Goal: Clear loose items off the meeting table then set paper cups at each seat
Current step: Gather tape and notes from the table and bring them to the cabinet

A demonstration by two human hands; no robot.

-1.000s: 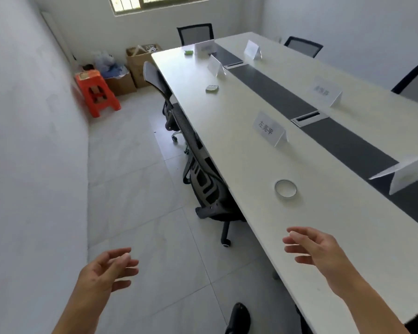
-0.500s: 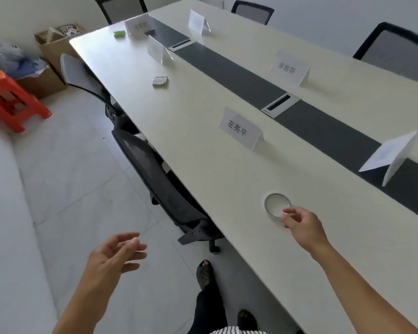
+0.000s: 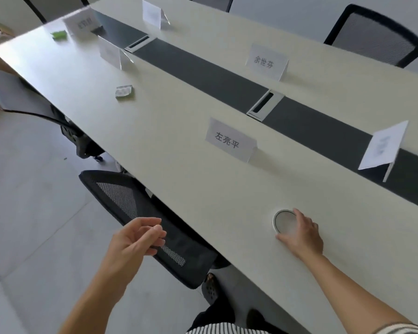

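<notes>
I am resting my right hand [image 3: 302, 233] on the bench [image 3: 179, 145], my fingers [image 3: 299, 216] curling around the right side and near edge of a small round lid [image 3: 284, 221] that is lying flat on the pale top. My fingers are touching its rim from two sides, but the lid is sitting on the bench, not lifted, so I am not calling it a firm grip.

My left hand [image 3: 135, 239] is hanging off the bench, over the black mesh chair [image 3: 140, 218] pushed in just left of the lid. Its fingers are loosely bent toward the thumb and holding nothing.

Beyond the lid, toward the dark strip [image 3: 203, 75] running down the middle of the bench, a folded name card [image 3: 231, 140] is standing upright. Far beyond the lid, along the same side of the bench, a small crumpled wrapper [image 3: 123, 91] is lying near another name card [image 3: 111, 54], and farther still a green scrap [image 3: 59, 34] is lying by the far corner. Right of the lid, a bent name card [image 3: 381, 147] is leaning at the edge of the dark strip. A metal cable slot [image 3: 265, 105] is set into that strip.
</notes>
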